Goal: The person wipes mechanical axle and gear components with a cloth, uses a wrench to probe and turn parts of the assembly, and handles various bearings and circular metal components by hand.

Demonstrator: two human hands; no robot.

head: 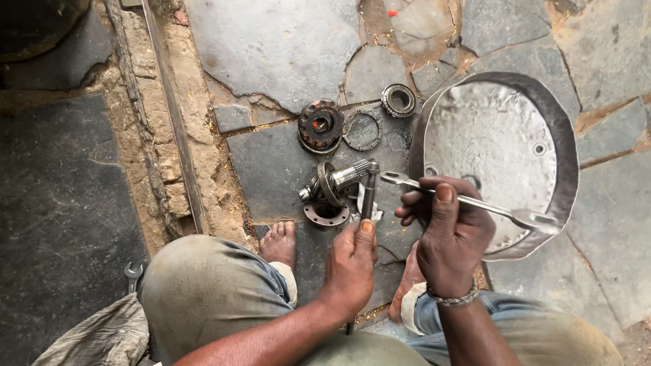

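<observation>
While gripping steel spanner (475, 203), right hand (447, 237), left hand (349, 268) on dark rod (368, 193), splined shaft (342, 177)

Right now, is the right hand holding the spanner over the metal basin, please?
Yes, the right hand grips the spanner, whose far end lies over the basin.

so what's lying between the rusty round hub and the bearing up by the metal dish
In the head view, a thin notched ring lies flat on the stone between the rusty hub and the bearing.

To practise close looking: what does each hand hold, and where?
Left hand grips a dark rod at its lower shaft; right hand holds a spanner near mid-shaft.
</observation>
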